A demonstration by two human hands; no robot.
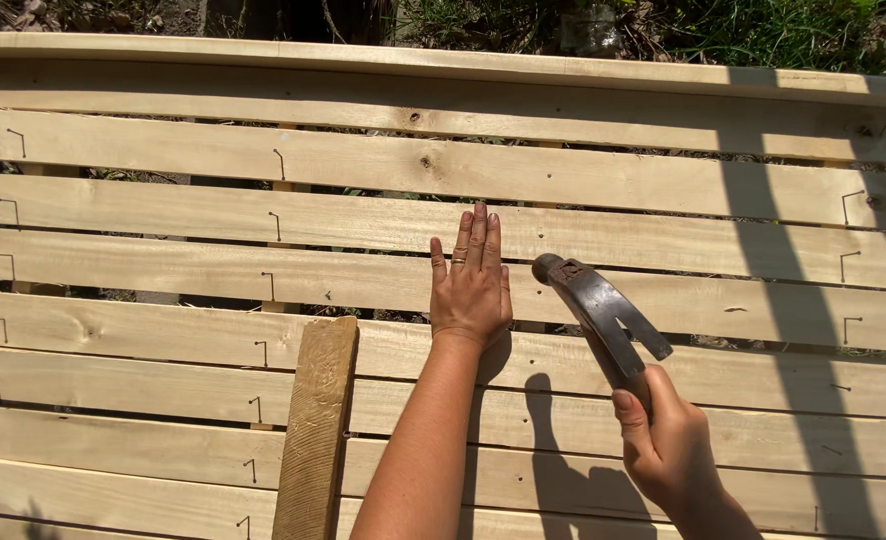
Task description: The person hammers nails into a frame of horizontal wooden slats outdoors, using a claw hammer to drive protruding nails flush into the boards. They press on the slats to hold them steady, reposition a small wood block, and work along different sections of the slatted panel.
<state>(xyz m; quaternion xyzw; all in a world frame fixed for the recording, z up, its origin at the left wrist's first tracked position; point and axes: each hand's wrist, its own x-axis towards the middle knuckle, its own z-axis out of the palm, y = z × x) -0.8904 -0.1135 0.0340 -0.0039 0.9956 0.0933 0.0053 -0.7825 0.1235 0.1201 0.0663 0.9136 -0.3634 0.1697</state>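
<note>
My left hand (471,285) lies flat, palm down, fingers together, on a pale wooden slat (163,270) of a slatted panel. It holds nothing. My right hand (668,445) grips the handle of a steel claw hammer (595,305). The hammer's head sits just right of my left hand, raised a little over the slats, its face toward the far side and its claw pointing right. Pencil marks and small nails show along the slats in vertical lines.
A darker, rough short board (316,430) lies across the slats, left of my left forearm. The panel's top rail (463,62) runs along the far edge, with grass and soil beyond. Ground shows through the gaps between the slats. Long shadows cross the right side.
</note>
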